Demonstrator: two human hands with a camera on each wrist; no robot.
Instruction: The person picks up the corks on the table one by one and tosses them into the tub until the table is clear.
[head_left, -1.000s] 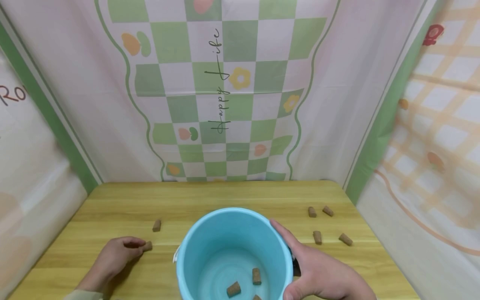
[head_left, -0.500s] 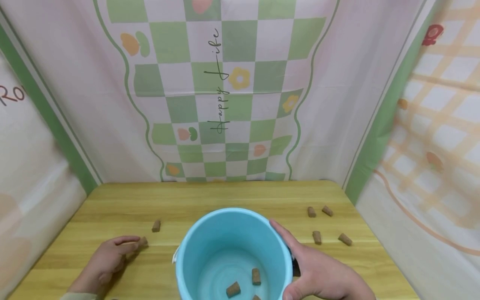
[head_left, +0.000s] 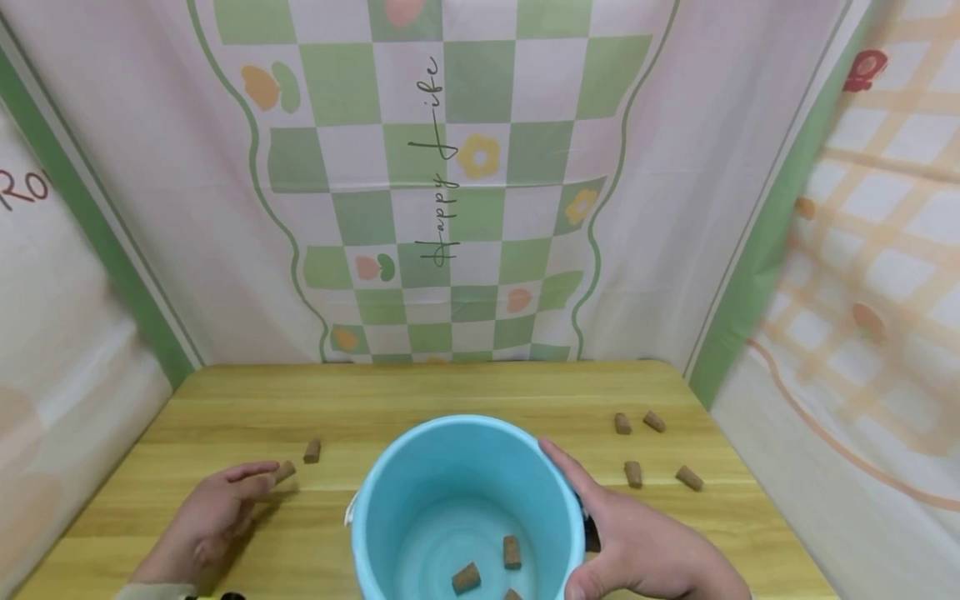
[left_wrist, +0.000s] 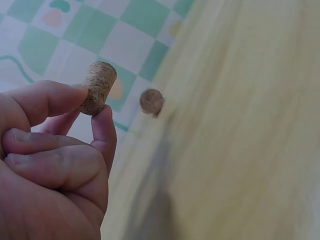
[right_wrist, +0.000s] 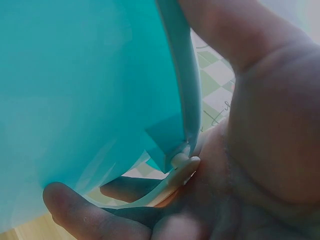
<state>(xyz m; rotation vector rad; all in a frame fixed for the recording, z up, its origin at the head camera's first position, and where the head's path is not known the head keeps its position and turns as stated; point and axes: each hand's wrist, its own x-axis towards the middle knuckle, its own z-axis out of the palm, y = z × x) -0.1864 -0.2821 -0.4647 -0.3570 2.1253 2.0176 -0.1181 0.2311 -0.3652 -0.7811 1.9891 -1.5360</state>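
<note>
Left hand (head_left: pixel 217 512): thumb and fingertips pinched on one cork (left_wrist: pixel 101 86); in the left wrist view the other fingers lie folded toward the palm. The hold bears on the cork's side and lower end, leaving most of its length exposed. The cork appears clear of the counter (head_left: pixel 450 387), tilted, to the left of the bucket (head_left: pixel 465 467).

Handling, as judged: the cork should be very light, firm with slight give, grainy rather than slippery, and hard to damage. Best hold is a light pinch across the barrel at mid-length; a grip near the end could let it pivot.

Right hand (head_left: pixel 648 542): clamped on the bucket's right side, fingers spread round the outer wall, with the white handle (right_wrist: pixel 162 190) crossing them. The bucket looks like smooth, thin plastic, probably light and fairly stiff; the rim is the sound place to hold it.

Beyond: a second cork (head_left: pixel 312 451) is on the counter just past the held one, not touching it. Three corks (head_left: pixel 512 552) lie in the bucket, one cut off by the frame edge. Four corks (head_left: pixel 633 474) lie apart at right. A checked cloth (head_left: pixel 480 217) hangs behind the counter.
</note>
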